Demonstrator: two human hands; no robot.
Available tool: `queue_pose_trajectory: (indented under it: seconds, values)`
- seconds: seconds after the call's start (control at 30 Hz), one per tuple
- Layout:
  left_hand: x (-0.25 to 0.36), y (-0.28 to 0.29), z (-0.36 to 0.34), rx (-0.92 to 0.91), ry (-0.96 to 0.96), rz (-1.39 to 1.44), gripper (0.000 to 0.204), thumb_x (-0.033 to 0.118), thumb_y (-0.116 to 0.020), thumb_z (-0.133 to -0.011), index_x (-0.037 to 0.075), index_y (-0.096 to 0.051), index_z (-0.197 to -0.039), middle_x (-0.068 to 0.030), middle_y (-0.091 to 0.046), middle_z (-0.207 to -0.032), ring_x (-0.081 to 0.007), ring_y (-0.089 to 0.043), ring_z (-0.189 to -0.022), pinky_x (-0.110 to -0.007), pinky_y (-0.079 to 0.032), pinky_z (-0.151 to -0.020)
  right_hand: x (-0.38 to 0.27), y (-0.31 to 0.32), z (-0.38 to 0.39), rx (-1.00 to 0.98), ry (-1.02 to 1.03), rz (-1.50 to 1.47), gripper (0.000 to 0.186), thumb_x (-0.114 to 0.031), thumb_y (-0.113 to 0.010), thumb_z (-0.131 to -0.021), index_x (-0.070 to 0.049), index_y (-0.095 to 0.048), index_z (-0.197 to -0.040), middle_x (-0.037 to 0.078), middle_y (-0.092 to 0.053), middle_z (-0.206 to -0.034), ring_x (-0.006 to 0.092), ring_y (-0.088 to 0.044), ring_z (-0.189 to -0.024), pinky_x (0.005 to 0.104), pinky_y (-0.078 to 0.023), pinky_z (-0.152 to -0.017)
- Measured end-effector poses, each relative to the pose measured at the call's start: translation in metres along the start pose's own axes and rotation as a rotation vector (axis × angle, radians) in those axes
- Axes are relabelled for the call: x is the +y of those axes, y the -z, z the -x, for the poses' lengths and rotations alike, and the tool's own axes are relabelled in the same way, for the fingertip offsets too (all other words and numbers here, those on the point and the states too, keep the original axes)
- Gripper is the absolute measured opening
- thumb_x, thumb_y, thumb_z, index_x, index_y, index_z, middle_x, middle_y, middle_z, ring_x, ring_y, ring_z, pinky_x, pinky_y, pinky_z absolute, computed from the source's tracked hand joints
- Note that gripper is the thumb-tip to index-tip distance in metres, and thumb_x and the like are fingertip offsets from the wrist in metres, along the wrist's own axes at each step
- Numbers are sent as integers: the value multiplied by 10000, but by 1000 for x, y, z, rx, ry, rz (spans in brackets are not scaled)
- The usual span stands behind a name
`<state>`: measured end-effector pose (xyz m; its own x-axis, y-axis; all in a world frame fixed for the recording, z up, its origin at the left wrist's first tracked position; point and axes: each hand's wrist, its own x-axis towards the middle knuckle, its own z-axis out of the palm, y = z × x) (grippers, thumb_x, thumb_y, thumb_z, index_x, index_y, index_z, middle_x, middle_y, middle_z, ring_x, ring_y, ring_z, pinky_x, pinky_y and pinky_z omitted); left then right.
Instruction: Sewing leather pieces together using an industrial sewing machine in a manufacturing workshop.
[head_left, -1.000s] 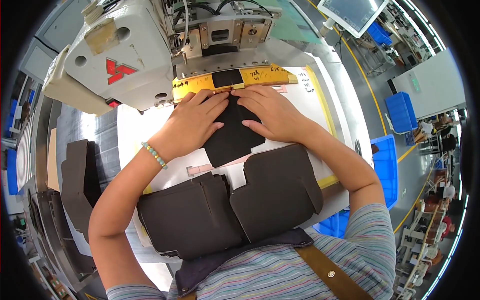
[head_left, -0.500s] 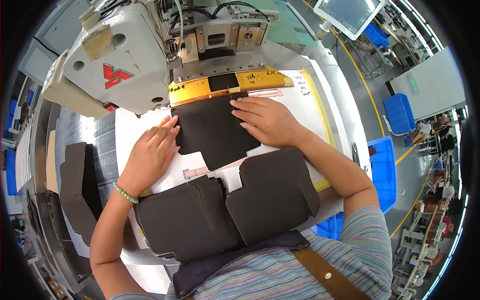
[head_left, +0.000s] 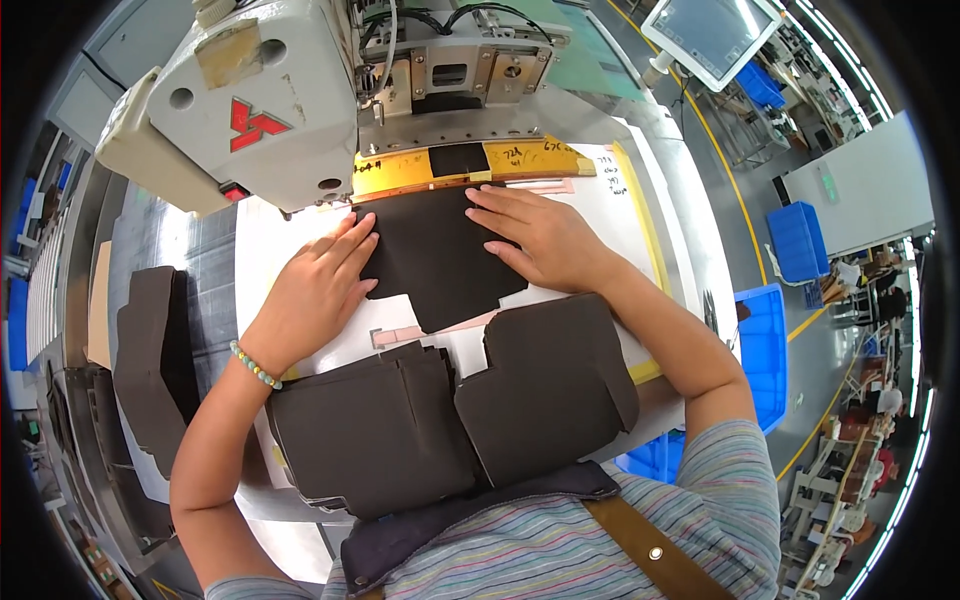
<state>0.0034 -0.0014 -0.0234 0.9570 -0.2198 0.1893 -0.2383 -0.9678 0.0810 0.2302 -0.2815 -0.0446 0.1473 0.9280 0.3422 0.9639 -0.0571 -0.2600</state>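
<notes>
A flat black cut panel [head_left: 435, 255] lies on the white work plate [head_left: 285, 235], its far edge against the yellow clamp strip [head_left: 400, 174] of a sewing machine [head_left: 240, 100]. My left hand [head_left: 318, 290] rests with stretched fingers on the panel's left edge. On the far right part of the panel, my right hand [head_left: 535, 235] lies with fingers spread and the thumb apart. Both press from above; neither grips anything. Close to my body sit two stacks of similar black panels, a left stack [head_left: 365, 430] and a right stack [head_left: 545, 390].
More black panels [head_left: 150, 360] are piled on the metal table at the left. The machine head overhangs the far left of the plate. A screen [head_left: 712, 35] stands at the far right. Blue bins [head_left: 765, 350] are beside the table's right edge, with small snips [head_left: 712, 312] near it.
The view has shifted slightly, so the machine appears a little farther right and higher. Both hands remain on the panel, the right fingertips now nearer its far edge.
</notes>
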Motion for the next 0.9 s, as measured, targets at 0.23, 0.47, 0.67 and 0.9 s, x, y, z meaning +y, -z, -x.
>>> queue_pose_trajectory:
  seconds: [0.23,0.47,0.67,0.9]
  values:
    - [3,-3,0,-16,33,-43,520,193,-742,-992,-50,-626,-1437,-151,-531,-1649,-348,-494,-1532,-441,-445,-1238,2,-2,0,10,79,49,413,-234,-725,-1024,-16,-724,-1376,139,-655,-1528,318,-585,-1445,433,-483,-1210]
    - [6,-1,-3,-38,37,-53,535,209,-735,-999,-53,-622,-1452,-156,-533,-1647,-345,-477,-1543,-439,-432,-1249,-1,0,3,41,85,132,389,-229,-736,-1015,0,-741,-1329,153,-688,-1474,315,-612,-1403,431,-501,-1187]
    - [4,0,-2,-35,31,-50,528,213,-735,-1003,-57,-627,-1443,-164,-533,-1645,-345,-487,-1538,-437,-438,-1244,-2,-2,-1,47,88,149,400,-231,-732,-1016,7,-732,-1338,161,-696,-1459,314,-631,-1382,420,-504,-1182]
    - [5,5,-4,-19,21,-21,519,214,-734,-1005,-61,-636,-1434,-160,-545,-1633,-315,-503,-1531,-428,-458,-1225,-3,1,-1,-1,71,178,405,-232,-720,-1023,6,-720,-1351,167,-673,-1491,308,-618,-1395,415,-508,-1169]
